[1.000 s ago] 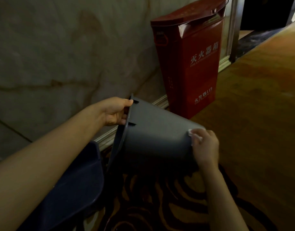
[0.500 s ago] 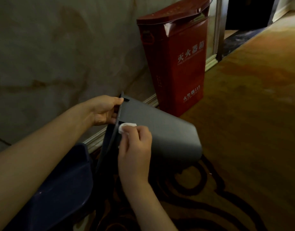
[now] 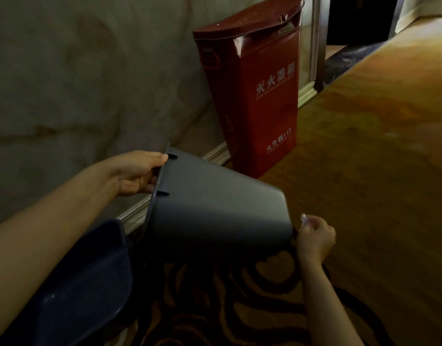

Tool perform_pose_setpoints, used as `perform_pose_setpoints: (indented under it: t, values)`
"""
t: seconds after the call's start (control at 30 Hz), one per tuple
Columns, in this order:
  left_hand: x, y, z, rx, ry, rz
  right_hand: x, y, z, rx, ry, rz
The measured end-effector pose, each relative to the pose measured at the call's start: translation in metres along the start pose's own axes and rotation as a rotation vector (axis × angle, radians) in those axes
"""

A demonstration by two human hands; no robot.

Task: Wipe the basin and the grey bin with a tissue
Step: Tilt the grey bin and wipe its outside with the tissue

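Head view: the grey bin [image 3: 215, 208] lies tipped on its side above the patterned carpet [image 3: 240, 295], mouth to the left and base to the right. The left hand [image 3: 136, 174] holds its rim at the far left, fingers [image 3: 150, 188] curled over the edge into the mouth, thumb on top. The right hand [image 3: 314, 237] is at the base's near right corner, its fingers closed, pinching a white tissue [image 3: 303, 218] that pokes up just beside the base. A dark blue basin [image 3: 90, 283] sits near left, below the bin's rim. A red box [image 3: 255, 96] stands against the far wall [image 3: 77, 71].
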State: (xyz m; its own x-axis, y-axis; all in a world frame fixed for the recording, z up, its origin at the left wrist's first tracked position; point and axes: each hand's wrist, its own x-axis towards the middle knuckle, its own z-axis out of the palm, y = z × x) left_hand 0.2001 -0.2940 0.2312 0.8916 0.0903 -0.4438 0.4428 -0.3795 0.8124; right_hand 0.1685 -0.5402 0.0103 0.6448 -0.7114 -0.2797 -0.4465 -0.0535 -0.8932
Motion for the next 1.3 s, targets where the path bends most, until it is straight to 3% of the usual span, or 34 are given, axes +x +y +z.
perform_pose_setpoints:
  t: [0.1, 0.27, 0.33, 0.47, 0.57, 0.73, 0.83, 0.9, 0.97, 1.03, 1.2, 1.3]
  values:
    - [-0.002, -0.002, -0.001, 0.013, 0.012, 0.014, -0.027, -0.031, 0.0, 0.037, 0.023, -0.256]
    - [-0.006, -0.003, 0.006, 0.05, -0.003, 0.058, -0.128, -0.099, 0.036, 0.119, -0.252, -0.782]
    - [-0.006, -0.002, 0.01, 0.058, -0.016, 0.071, -0.155, -0.11, 0.044, 0.182, -0.282, -0.875]
    - [-0.006, -0.004, 0.011, 0.062, -0.011, 0.089, -0.154, -0.115, 0.05, 0.17, -0.276, -0.887]
    - [-0.007, -0.006, 0.007, 0.063, -0.019, 0.081, -0.122, -0.097, 0.045, 0.049, -0.218, -0.767]
    - [-0.009, -0.008, 0.003, 0.047, -0.021, 0.059, -0.048, -0.032, 0.02, -0.109, 0.054, -0.231]
    - [-0.012, -0.008, 0.001, 0.039, -0.039, 0.054, -0.016, -0.012, 0.007, -0.003, -0.027, 0.111]
    - [-0.014, -0.009, 0.001, 0.033, -0.039, 0.049, -0.009, -0.008, -0.001, 0.089, -0.111, 0.22]
    - [-0.016, -0.011, -0.002, 0.053, -0.038, 0.047, -0.012, -0.014, -0.006, 0.086, -0.064, 0.105]
    - [-0.017, -0.013, -0.005, 0.072, -0.044, 0.044, -0.028, -0.037, -0.007, 0.091, -0.001, -0.135]
    - [-0.016, -0.015, -0.007, 0.032, -0.061, 0.063, -0.116, -0.098, 0.017, 0.133, -0.216, -0.668]
    - [-0.015, -0.016, -0.007, 0.005, -0.096, 0.072, -0.155, -0.108, 0.035, 0.188, -0.258, -0.854]
